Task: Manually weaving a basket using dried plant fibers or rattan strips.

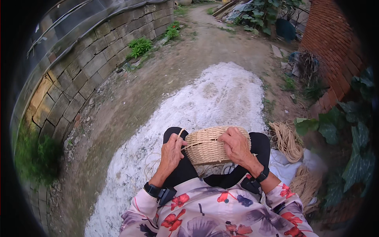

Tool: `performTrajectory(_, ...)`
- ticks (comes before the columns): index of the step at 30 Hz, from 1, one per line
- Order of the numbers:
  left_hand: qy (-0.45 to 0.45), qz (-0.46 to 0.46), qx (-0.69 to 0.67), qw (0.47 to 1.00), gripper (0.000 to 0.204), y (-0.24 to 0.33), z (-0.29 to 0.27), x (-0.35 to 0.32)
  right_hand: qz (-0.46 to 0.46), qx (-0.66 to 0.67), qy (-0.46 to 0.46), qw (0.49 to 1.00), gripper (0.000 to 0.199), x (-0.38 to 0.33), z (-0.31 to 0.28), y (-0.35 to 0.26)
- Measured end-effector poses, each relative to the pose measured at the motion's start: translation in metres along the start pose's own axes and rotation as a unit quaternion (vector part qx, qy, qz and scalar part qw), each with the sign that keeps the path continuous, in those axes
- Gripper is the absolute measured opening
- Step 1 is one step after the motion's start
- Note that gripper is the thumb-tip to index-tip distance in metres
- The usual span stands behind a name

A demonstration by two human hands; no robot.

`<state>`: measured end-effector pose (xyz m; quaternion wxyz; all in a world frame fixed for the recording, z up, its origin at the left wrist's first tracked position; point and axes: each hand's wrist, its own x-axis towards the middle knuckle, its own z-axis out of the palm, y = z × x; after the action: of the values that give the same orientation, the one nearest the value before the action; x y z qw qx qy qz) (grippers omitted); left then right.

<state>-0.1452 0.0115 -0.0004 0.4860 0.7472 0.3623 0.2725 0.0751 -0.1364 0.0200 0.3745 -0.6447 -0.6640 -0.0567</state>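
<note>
A tan woven straw basket (204,155) rests across my lap, between my dark-trousered knees. A dark narrow gap runs along its upper face, with a strand lying beside it. At the basket's left end, my left hand (171,153) pinches a thin straw cord (181,133), whose end sticks up above the fingers. My right hand (237,147) grips the right part of the basket, thumb and fingers bent at the end of the gap. What its fingertips hold beneath is hidden.
Coils of straw cord (287,141) lie right of my knee, with another bundle (304,182) nearer, by white cloth (283,168). Broad-leaved plants (329,124) and a brick wall (331,43) stand right. A block wall (89,63) curves along the left. White powdery ground (197,102) spreads ahead.
</note>
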Motion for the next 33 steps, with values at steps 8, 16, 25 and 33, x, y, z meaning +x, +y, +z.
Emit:
performTrajectory(8, -0.057, -0.069, -0.047, 0.995, 0.033, -0.009, 0.013, 0.007, 0.01, 0.035, 0.005, 0.999, 0.02, -0.002, -0.004, 0.001)
performTrajectory(16, -0.175, -0.172, -0.145, 0.958, 0.03, -0.005, 0.011, 0.012, 0.153, 0.042, -0.004, 0.987, 0.025, -0.032, -0.032, 0.006)
performTrajectory(25, -0.232, -0.206, -0.359, 0.88, 0.04, 0.021, 0.035, 0.011, 0.24, 0.058, -0.215, 0.945, 0.045, -0.063, -0.034, 0.064)
performTrajectory(33, -0.167, 0.141, 0.148, 0.964, 0.036, 0.041, 0.069, -0.005, 0.172, -0.134, -0.141, 0.966, 0.01, -0.069, -0.043, 0.042)
